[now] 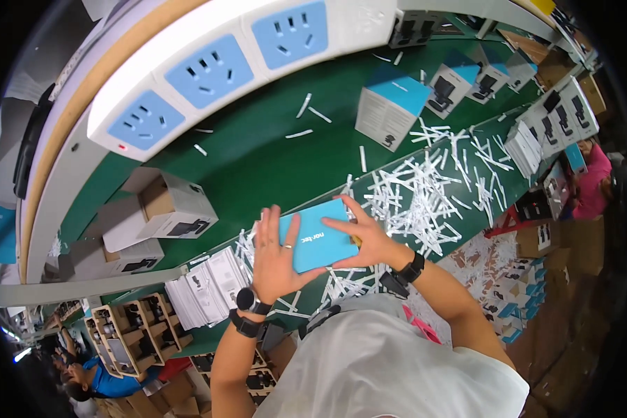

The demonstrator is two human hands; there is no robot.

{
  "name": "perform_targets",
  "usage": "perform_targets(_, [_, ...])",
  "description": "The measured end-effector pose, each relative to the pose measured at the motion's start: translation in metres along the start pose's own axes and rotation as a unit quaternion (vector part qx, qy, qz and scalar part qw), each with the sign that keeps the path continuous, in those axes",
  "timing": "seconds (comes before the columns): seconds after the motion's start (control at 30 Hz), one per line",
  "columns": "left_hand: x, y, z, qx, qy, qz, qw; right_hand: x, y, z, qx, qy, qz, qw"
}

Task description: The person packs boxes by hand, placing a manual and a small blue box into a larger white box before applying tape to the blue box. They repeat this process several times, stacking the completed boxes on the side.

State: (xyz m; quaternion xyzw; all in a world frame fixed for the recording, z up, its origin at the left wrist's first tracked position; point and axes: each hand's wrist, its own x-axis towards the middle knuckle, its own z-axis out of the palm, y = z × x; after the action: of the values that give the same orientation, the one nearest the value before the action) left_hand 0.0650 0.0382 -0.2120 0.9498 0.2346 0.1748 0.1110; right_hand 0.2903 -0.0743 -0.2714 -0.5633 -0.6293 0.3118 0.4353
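A small carton with a bright blue top face and white lettering is in front of me, between my two hands. My left hand grips its left side, the fingers long and close together over the edge and the thumb along the near side. My right hand holds the right end, with its fingers spread on the top face and edge and the thumb at the near corner. The carton's underside is hidden. Loose white paper strips lie around it on the green bench.
A white power strip with blue sockets crosses the upper left. Opened cartons stand at left, above stacked flat white cartons. Several blue-topped cartons line the far right. Wooden racks and co-workers in blue and pink are beyond.
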Motion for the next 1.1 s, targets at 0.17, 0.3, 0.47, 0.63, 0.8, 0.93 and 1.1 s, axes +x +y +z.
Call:
perform_targets(0.17, [0.012, -0.035, -0.013, -0.075, -0.097, 0.065, 0.990, 0.015, 0.010, -0.011, 0.025, 0.008, -0.022, 0.999])
perform_targets(0.3, [0.026, -0.142, -0.042, 0.158, -0.114, -0.049, 0.980, 0.065, 0.048, -0.038, -0.072, 0.130, -0.022, 0.989])
perform_targets(0.47, [0.028, -0.248, -0.035, 0.339, -0.144, -0.442, 0.818, 0.162, 0.086, -0.068, -0.192, 0.285, 0.047, 0.938])
perform_targets(0.63, [0.042, -0.238, -0.044, 0.256, -0.154, -0.475, 0.828, 0.152, 0.084, -0.106, -0.301, 0.323, 0.085, 0.894])
perform_targets(0.8, [0.000, -0.131, -0.003, 0.261, -0.073, -0.234, 0.934, 0.039, 0.035, -0.054, -0.082, 0.248, 0.096, 0.960])
perform_targets(0.93, [-0.013, 0.003, 0.016, 0.067, -0.113, -0.087, 0.988, 0.000, -0.001, 0.003, 0.066, 0.118, 0.126, 0.983])
perform_targets(1.1, [-0.044, 0.044, -0.002, -0.069, 0.154, 0.139, 0.976, -0.024, 0.013, 0.009, 0.110, 0.226, 0.174, 0.952])
